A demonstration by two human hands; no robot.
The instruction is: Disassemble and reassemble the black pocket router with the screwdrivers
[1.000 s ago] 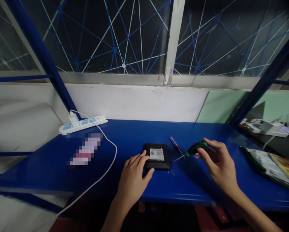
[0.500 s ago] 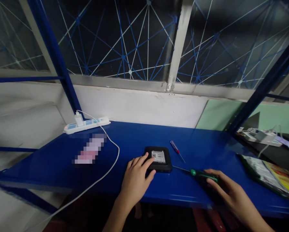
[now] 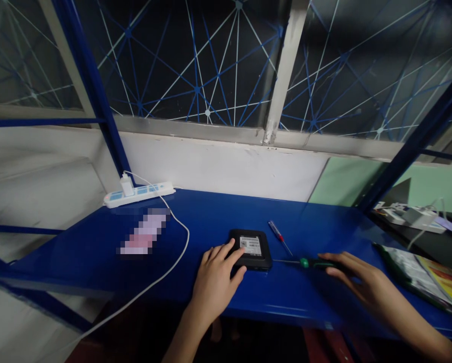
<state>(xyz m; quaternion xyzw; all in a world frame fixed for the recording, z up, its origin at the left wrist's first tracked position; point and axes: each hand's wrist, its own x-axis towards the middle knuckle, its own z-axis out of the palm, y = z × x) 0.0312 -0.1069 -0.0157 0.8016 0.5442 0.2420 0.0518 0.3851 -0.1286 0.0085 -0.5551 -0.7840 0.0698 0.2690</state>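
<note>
A flat black box-shaped device (image 3: 264,250) with a white printed label lies on the blue desk. My left hand (image 3: 215,275) rests on its left side, fingers spread, with fingertips on the top face and the thumb by the front edge. My right hand (image 3: 352,272) grips a screwdriver (image 3: 304,263) with a dark and green handle. Its thin shaft points left, and the tip is at the device's right side; whether it touches cannot be made out. A smaller screwdriver (image 3: 279,236) with a clear and red handle lies just behind the shaft.
A white power strip (image 3: 114,199) with a plugged-in charger sits at the back left. Its white cable (image 3: 180,254) curves across the desk's left part, beside a blurred pinkish object (image 3: 145,234). On the right lie a shiny food packet (image 3: 426,275) and adapters (image 3: 418,217). Blue posts flank the desk.
My right hand has turned the screwdriver so that its shaft lies more level, tip still beside the device. My left hand stays on the device. The whole view has shifted slightly.
</note>
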